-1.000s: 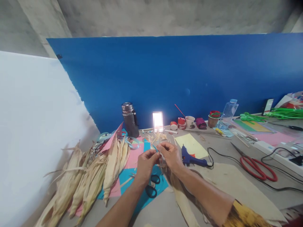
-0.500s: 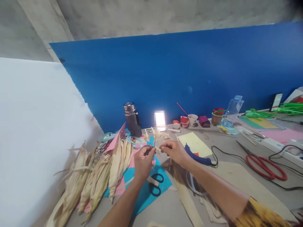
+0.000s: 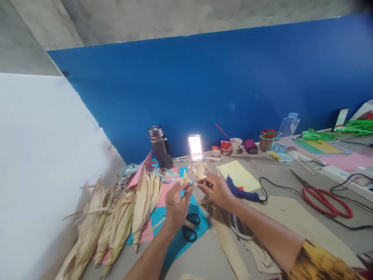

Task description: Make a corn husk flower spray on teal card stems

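In the middle of the head view, small cream flowers (image 3: 200,172) that look made of dried corn husk are held together above the table. My left hand (image 3: 177,201) pinches them low down, with a bit of blue at the fingertips. From the other side my right hand (image 3: 218,191) is closed, thumb and finger at the base of the right-hand flower. Both sets of fingertips nearly meet, and the stems between them are mostly hidden. Below my left hand, black-handled scissors (image 3: 190,232) lie on blue paper (image 3: 177,249).
Corn husks (image 3: 116,221) are heaped at left beside a dark thermos (image 3: 161,149). A blue glue gun (image 3: 241,193) lies on the right, its cord running towards red-handled scissors (image 3: 323,200). Paint pots (image 3: 225,148), a paper cup (image 3: 236,145) and a plastic bottle (image 3: 287,132) line the blue wall.
The flowers are now turned more face-up and spread above my fingertips. My right hand has come slightly closer to my left. The whole view has shifted a little.
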Tool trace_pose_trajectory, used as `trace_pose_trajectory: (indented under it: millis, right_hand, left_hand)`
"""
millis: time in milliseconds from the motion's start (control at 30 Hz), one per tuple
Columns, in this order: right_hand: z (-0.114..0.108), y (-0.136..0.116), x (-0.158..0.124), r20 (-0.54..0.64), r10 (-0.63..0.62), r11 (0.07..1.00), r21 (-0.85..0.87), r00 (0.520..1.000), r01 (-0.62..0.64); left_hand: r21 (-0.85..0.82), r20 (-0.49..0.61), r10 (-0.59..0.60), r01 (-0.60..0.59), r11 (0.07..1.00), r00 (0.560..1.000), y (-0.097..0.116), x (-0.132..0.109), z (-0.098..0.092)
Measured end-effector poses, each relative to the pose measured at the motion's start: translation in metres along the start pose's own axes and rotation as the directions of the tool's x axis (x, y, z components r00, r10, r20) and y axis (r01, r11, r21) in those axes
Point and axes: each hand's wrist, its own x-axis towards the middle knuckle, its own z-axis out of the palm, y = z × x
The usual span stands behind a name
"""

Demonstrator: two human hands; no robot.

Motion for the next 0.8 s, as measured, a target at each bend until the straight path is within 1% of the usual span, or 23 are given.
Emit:
trace_pose_trajectory:
  millis: [133, 267, 400, 567, 667, 800]
  right_hand:
    - [-0.004, -0.006, 0.000, 0.006, -0.070, 0.997, -0.019, 0.998, 0.070]
    - [-0.004, -0.006, -0.002, 0.024, -0.094, 0.995, -0.012, 0.995, 0.094]
    - [-0.006, -0.005, -0.004, 0.062, -0.075, 0.997, 0.015, 0.995, 0.074]
    - [-0.006, -0.007, -0.003, 0.055, -0.047, 0.999, -0.003, 0.997, 0.048]
    - [-0.005, -0.009, -0.003, 0.054, -0.002, 0.999, 0.045, 0.999, 0.000]
    - [-0.007, -0.012, -0.002, 0.037, 0.062, 0.991, 0.113, 0.997, -0.066]
  left_hand:
    - [-0.009, 0.035, -0.006, 0.007, 1.000, 0.999, -0.003, 0.000, 0.003]
    - [-0.019, 0.063, -0.053, 0.054, 0.998, 0.997, -0.005, -0.001, 0.005]
    - [-0.020, 0.080, -0.118, 0.120, 0.993, 0.990, -0.005, -0.002, 0.008]
    - [-0.122, 0.080, -0.225, 0.234, 0.965, 0.971, -0.004, 0.002, 0.010]
    - [-0.113, 0.114, -0.250, 0.262, 0.958, 0.962, -0.003, 0.003, 0.011]
    - [-0.067, 0.167, -0.257, 0.271, 0.960, 0.952, -0.003, 0.003, 0.010]
